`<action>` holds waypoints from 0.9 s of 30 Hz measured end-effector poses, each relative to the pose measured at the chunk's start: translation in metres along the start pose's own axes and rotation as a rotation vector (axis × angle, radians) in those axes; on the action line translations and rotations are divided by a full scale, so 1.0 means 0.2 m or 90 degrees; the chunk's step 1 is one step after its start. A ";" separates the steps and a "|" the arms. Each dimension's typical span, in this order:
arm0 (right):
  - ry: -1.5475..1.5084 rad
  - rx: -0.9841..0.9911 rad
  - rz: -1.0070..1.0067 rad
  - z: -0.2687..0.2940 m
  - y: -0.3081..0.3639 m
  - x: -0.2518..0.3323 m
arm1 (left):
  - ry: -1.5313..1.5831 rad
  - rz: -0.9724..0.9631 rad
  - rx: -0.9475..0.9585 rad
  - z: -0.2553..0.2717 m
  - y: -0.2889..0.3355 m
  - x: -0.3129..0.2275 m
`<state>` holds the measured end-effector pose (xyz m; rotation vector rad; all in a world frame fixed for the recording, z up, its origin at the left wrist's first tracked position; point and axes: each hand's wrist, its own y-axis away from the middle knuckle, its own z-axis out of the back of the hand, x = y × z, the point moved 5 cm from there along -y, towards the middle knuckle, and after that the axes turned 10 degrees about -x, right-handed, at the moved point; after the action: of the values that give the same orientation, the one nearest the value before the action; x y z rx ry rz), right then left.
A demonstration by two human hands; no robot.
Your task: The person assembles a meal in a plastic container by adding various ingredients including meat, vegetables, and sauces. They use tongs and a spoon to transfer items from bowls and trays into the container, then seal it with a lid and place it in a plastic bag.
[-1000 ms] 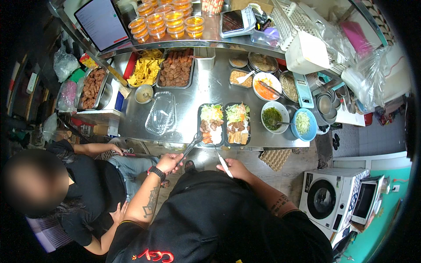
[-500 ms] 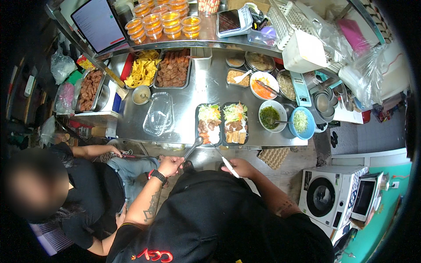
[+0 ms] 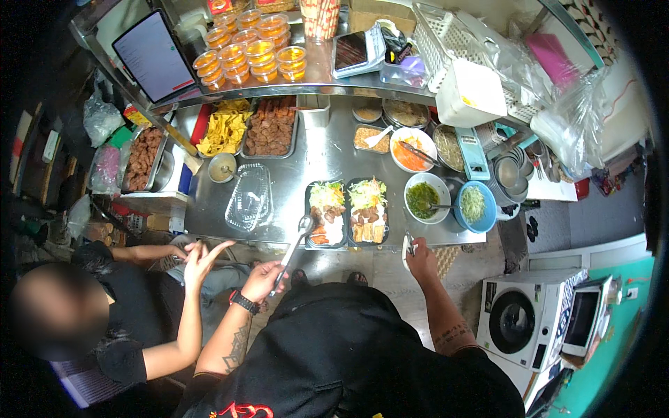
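Note:
My left hand (image 3: 263,280) is closed on the handle of a long metal spoon (image 3: 293,245), whose bowl is by the left edge of a black meal tray (image 3: 326,246). A second black meal tray (image 3: 368,245) stands beside it. Both hold shredded vegetables, meat pieces and white rice. At the counter's front edge, my right hand (image 3: 421,261) grips a white-handled utensil (image 3: 406,252); its working end is not clear. Nearest that hand are a white bowl of green sauce (image 3: 423,200) and a blue bowl of shredded greens (image 3: 474,207).
An unfilled clear plastic container (image 3: 249,198) lies at left on the steel counter (image 3: 286,184). Behind are a meat tray (image 3: 270,132), yellow strips (image 3: 224,129) and a carrot bowl (image 3: 412,153). A shelf (image 3: 320,87) overhangs the back. A person (image 3: 129,313) sits close at left.
My right hand has moved right, away from the trays, with the white-handled utensil. My left hand has drawn slightly back with the spoon. The other person has raised a hand near my left arm.

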<state>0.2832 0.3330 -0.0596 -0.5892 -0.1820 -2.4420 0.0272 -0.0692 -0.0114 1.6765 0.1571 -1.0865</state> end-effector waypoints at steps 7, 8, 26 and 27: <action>-0.060 0.008 0.110 -0.08 -0.23 0.16 | 0.080 -0.083 0.106 -0.22 -0.06 -0.04; -0.138 0.021 0.051 0.01 -0.18 0.27 | 0.073 -0.066 0.088 -0.25 -0.06 -0.08; -0.321 0.323 0.278 -0.80 -0.59 1.99 | -0.024 -0.163 -0.265 0.39 0.17 0.44; -0.230 0.304 0.304 -0.86 -0.69 2.09 | -0.093 -0.158 -0.303 0.45 0.27 0.47</action>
<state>-0.1600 0.1745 -0.0227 -0.7467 -0.6678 -1.7341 0.0621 -0.2023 -0.0415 1.1675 0.4987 -1.2369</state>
